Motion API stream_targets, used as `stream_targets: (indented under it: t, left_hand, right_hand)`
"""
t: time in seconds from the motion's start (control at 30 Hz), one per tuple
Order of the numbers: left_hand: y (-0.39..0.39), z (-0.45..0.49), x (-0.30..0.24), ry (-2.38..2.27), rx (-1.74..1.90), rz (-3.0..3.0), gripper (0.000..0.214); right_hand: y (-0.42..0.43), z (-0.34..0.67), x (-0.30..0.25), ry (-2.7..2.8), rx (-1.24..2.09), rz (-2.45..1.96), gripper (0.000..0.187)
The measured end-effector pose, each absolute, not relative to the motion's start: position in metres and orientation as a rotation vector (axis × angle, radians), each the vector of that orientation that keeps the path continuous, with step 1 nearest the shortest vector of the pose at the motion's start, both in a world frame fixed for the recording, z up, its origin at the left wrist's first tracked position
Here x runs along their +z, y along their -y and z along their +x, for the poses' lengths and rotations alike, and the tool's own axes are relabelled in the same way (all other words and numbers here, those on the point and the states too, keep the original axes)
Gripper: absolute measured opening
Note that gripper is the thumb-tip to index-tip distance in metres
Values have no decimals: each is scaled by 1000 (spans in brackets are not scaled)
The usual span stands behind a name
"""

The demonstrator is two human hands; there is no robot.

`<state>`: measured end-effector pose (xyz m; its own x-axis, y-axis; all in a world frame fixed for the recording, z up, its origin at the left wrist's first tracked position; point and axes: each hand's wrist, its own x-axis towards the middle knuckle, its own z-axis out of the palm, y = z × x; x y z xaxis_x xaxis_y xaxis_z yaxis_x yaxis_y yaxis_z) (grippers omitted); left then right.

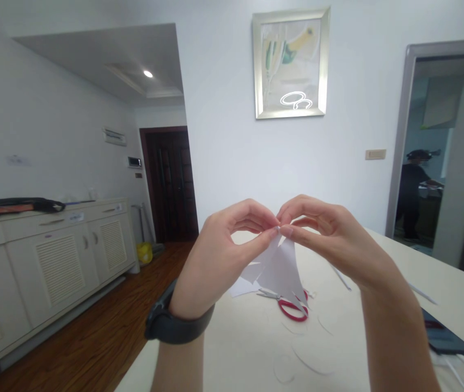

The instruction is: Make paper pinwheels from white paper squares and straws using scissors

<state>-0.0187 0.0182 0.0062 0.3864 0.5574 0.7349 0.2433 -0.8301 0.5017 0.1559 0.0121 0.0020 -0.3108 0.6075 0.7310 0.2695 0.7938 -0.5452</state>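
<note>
The left hand pinches the top of a cut sheet of white paper between thumb and fingertips. The right hand pinches the same spot from its own side, so the fingertips of both nearly meet. The paper hangs below them, slits showing under the left thumb and narrow points at its lower end. Under the hands, red-handled scissors lie on the white tabletop, partly hidden by the paper; whether the two touch cannot be told. Thin curled slivers lie below the hands, between the forearms. A black wristband circles the left wrist, and a dark phone lies just right of the right forearm.
</note>
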Motion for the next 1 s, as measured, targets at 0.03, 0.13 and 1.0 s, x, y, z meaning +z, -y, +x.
stream_targets:
  t: [0.03, 0.13, 1.0]
  left_hand:
    - [-19, -19, 6, -709, 1420, 2341, 9]
    - [-20, -19, 6, -709, 1412, 2348, 13]
    - [-19, -17, 7, -707, 1415, 2350, 15]
  right_hand:
    - [-12, 155, 2, 1901, 386, -669, 6]
    - [-13, 155, 2, 1894, 368, -669, 7]
    - [-12, 154, 1, 1921, 311, -716, 8]
